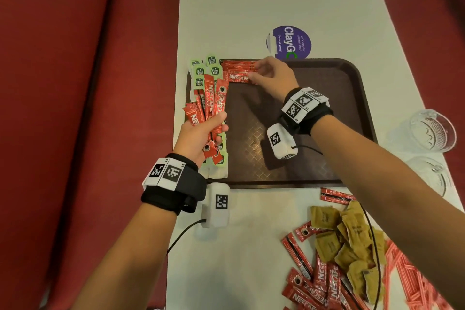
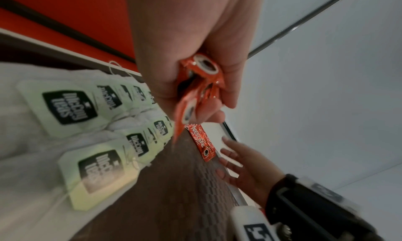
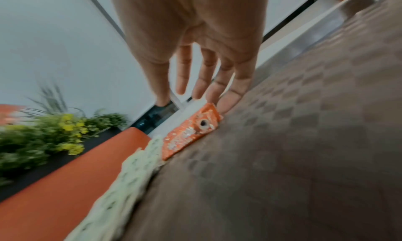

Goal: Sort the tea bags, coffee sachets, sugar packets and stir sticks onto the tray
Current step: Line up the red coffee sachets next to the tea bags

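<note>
Coffee sachets (image 1: 237, 71) lie in a row on the tray (image 1: 352, 78) under the straight fingers (image 3: 228, 97) of the right hand (image 1: 273, 74); tea bags (image 1: 205, 70) lie beyond. The left hand (image 1: 198, 134) grips spare sachets (image 1: 210, 106). Sugar packets (image 1: 349, 236) and stir sticks (image 1: 412, 282) remain on the bench (image 1: 251, 246), well behind.

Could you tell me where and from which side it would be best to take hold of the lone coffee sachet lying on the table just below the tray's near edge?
The coffee sachet lies flat, alone and crosswise below the tray. I would pinch across its narrow width near the middle, coming from above. Its right end runs under the right hand's forearm, so the left end is probably freer.
</note>
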A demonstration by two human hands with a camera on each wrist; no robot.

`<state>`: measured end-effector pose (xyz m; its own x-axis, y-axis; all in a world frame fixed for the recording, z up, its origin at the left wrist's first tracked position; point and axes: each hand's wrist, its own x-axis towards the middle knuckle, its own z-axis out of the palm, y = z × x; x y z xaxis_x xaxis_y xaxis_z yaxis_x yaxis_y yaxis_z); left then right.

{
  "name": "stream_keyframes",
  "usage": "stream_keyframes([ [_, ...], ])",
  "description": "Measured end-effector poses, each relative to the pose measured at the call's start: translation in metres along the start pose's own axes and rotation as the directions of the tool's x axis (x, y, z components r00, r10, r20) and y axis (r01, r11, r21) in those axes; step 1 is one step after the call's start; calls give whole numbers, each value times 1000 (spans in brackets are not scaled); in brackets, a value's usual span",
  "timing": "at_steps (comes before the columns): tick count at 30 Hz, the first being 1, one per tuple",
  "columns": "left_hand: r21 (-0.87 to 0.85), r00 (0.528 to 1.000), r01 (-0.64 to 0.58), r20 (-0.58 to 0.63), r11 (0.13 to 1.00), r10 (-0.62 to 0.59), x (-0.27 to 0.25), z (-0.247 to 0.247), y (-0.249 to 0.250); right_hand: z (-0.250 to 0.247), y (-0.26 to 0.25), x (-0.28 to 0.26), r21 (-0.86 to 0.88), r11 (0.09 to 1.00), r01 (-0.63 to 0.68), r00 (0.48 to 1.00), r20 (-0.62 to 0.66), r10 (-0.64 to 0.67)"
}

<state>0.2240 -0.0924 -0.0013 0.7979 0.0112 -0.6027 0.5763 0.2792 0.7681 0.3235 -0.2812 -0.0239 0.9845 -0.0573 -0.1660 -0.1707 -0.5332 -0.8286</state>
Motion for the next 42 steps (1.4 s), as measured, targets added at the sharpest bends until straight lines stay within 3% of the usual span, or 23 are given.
stream_keyframes([
  [1,32,1000,-13,9,999,13,-1,1,0,-1,-9,-7,43,999,28,993,112,-32],
  [4,107,999,-45,1,993,45,-2,4,0,-4,-28,-27,226,974,12,906,410,-106],
  [7,128,996,-67,-44,989,73,-3,4,2,-15,-35,-37,425,902,-73,877,457,-145],
  [12,194,995,-99,-3,976,102,-4,6,5,-32,-35,-42,256,967,7,841,521,-144],
  [14,150,994,-104,-19,983,108,-5,6,5,-37,-31,-41,271,961,-48,867,489,-95],
  [17,48,989,-91,-115,995,96,-5,1,5,-43,-21,-36,400,893,-204,944,321,71],
  [23,6,985,-83,-154,997,83,-5,-10,3,-25,7,-2,183,916,-357,933,110,342],
  [27,16,984,-90,-156,996,91,-3,-13,5,-8,9,11,53,934,-354,935,-3,355],
  [31,20,984,-86,-157,996,88,-2,-16,5,2,8,19,-37,938,-344,939,-12,344],
  [42,17,986,-77,-145,997,79,1,-17,4,11,7,27,-23,956,-293,953,-81,291],
])
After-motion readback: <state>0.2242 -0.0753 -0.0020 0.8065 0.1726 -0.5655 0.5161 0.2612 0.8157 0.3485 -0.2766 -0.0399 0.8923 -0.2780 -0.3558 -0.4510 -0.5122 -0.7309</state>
